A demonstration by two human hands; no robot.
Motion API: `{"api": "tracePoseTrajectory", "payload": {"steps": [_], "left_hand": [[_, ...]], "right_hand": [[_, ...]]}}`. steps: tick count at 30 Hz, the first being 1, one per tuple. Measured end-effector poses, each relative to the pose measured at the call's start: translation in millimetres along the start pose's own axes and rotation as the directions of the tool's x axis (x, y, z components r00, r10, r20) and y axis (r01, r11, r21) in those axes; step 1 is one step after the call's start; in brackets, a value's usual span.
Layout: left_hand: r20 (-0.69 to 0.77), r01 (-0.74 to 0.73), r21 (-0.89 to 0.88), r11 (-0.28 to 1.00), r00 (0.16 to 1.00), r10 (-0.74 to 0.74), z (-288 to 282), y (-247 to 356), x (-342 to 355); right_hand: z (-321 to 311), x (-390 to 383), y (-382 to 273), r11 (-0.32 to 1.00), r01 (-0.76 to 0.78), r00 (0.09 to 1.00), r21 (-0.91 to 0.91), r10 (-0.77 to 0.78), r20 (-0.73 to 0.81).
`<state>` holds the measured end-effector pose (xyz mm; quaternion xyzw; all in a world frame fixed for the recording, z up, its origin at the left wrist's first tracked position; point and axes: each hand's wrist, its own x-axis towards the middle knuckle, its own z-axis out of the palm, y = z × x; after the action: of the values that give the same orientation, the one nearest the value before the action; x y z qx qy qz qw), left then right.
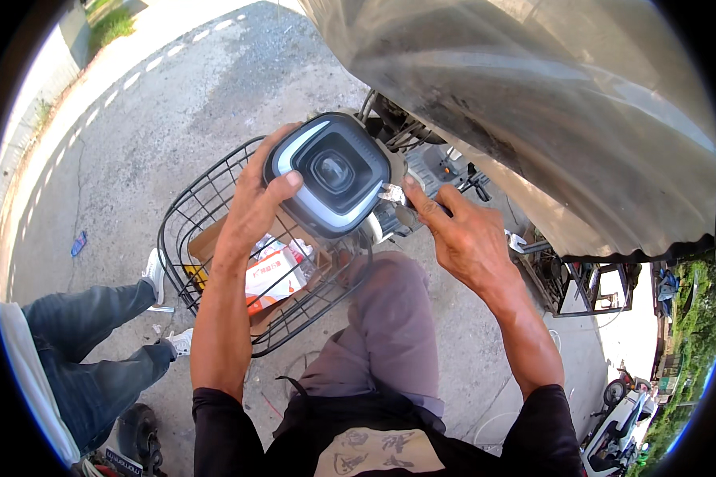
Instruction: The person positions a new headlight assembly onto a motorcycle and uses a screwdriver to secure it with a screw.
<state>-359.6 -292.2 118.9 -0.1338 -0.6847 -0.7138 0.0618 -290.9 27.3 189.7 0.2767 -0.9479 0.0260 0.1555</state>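
A square headlight (330,171) with rounded corners, a dark face and a pale ring stands in front of me, above the black wire basket. My left hand (262,195) grips its left side, thumb on the front rim and fingers behind. At its lower right edge is the silvery metal head of a hand tool (391,193), touching or nearly touching the rim. My right hand (461,230) is closed around the dark handle, index finger stretched along it. The tool's exact kind is hard to make out. Cables and brackets (402,127) show behind the headlight.
The wire basket (207,191) holds an open cardboard box with a white and orange carton (274,278). A person in jeans (95,318) stands at left. A large translucent sheet (525,103) hangs at upper right. A metal frame (593,286) stands at right, a parked scooter (616,429) farther off.
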Motion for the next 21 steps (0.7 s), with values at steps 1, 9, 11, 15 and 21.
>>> {"api": "tracePoseTrajectory", "payload": {"steps": [1, 9, 11, 15, 21], "left_hand": [[-0.004, 0.005, -0.002, 1.0, 1.0, -0.005, 0.8, 0.5, 0.7], [0.019, -0.009, 0.018, 1.0, 1.0, 0.009, -3.6, -12.8, 5.9], [0.011, -0.007, 0.043, 0.999, 1.0, 0.006, -3.0, -12.8, 5.5], [-0.009, -0.011, 0.085, 0.996, 1.0, 0.012, -4.5, -14.5, 3.3], [-0.02, -0.012, 0.057, 0.998, 1.0, 0.013, 1.9, -8.1, 4.0]], "right_hand": [[2.9, 0.2, 0.8, 1.0, 0.003, 1.0, 0.016, -0.003, -0.012], [26.5, -7.0, -2.8, 0.978, -0.045, 0.992, 0.204, 0.068, -0.104], [36.3, -10.9, -5.5, 0.952, -0.07, 0.983, 0.299, 0.116, -0.141], [21.6, -5.2, -3.2, 0.998, -0.017, 0.995, 0.066, 0.023, -0.093], [28.6, -9.6, -11.3, 0.902, -0.14, 0.983, 0.407, 0.176, -0.052]]}}
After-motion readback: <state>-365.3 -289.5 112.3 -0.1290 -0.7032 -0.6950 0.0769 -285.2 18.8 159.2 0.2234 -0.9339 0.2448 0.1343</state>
